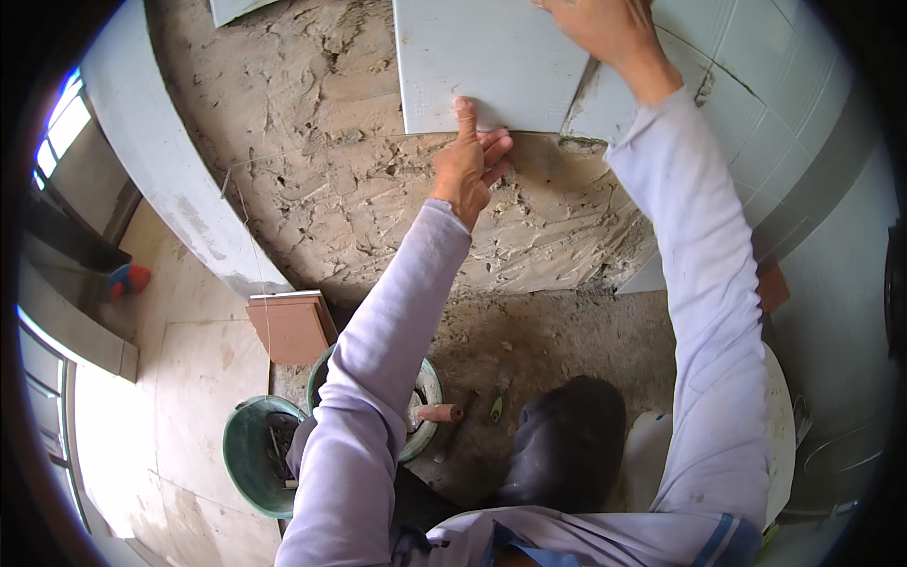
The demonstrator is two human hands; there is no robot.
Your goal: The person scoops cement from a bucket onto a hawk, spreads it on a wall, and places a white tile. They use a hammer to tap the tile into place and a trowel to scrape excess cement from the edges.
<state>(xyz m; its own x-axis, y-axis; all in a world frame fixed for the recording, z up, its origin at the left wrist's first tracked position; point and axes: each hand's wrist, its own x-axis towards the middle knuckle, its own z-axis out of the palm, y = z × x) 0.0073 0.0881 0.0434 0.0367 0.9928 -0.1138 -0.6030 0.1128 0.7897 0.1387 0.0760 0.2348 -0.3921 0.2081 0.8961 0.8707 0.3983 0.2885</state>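
Note:
A large white wall tile (491, 57) stands against the mortar-covered wall at the upper middle. My left hand (465, 165) is at its lower edge, thumb up on the tile's face and fingers curled under the rim. Over the tile's right side is my right hand (605, 33); the picture's upper edge cuts off most of its fingers, so its grip is hidden. Rough mortar (350, 208) shows below and left of the tile. To the right, other white tiles (756, 85) cover the wall.
A thin string (248, 213) hangs at the left of the mortar. Brown tiles (288, 326) lean in a stack below it. Two green buckets stand by my left arm: one (248, 472) holds tools, the other (433, 383) a wooden-handled tool (439, 413). A green-handled tool (497, 408) lies nearby.

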